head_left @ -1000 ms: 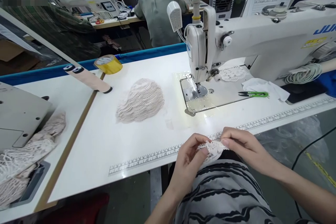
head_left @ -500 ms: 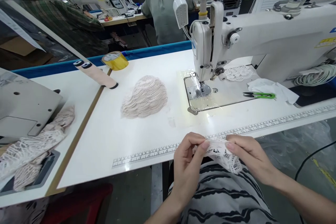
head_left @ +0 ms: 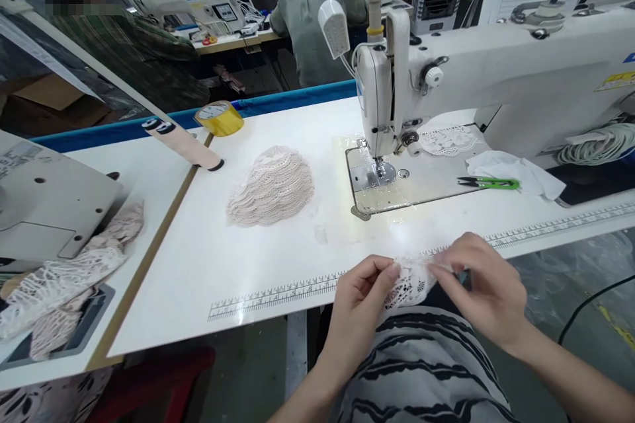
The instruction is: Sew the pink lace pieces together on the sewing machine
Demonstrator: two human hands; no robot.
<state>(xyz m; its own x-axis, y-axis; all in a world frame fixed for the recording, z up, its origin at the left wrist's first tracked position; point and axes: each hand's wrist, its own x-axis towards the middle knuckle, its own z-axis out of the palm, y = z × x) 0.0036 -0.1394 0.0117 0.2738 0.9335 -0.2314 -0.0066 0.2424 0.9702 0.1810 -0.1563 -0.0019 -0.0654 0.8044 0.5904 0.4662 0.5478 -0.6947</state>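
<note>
Between my hands, at the table's front edge, is a piece of white lace [head_left: 409,285] with an openwork pattern. My left hand [head_left: 364,294] pinches its left end between thumb and fingers. At the other end, my right hand [head_left: 481,287] has its thumb and fingertips closed on the lace's upper right edge; that hand is slightly blurred. A fanned stack of pale lace pieces [head_left: 272,188] lies on the white table [head_left: 188,264] to the left. Behind my hands stands a white sewing machine [head_left: 380,99], with another lace piece [head_left: 449,140] on its bed.
Green thread snips [head_left: 489,183] lie beside a white cloth scrap [head_left: 520,172]. A ruler strip [head_left: 278,292] runs along the front edge. Yellow tape [head_left: 219,119] and a peach roll [head_left: 186,145] are at the back left. Crumpled lace [head_left: 69,284] lies far left. Two people sit beyond.
My right hand has lifted and turned, its fingers now bent over the lace's upper edge. The lace's lower right part has shifted left, nearer my left hand, which keeps its pinch.
</note>
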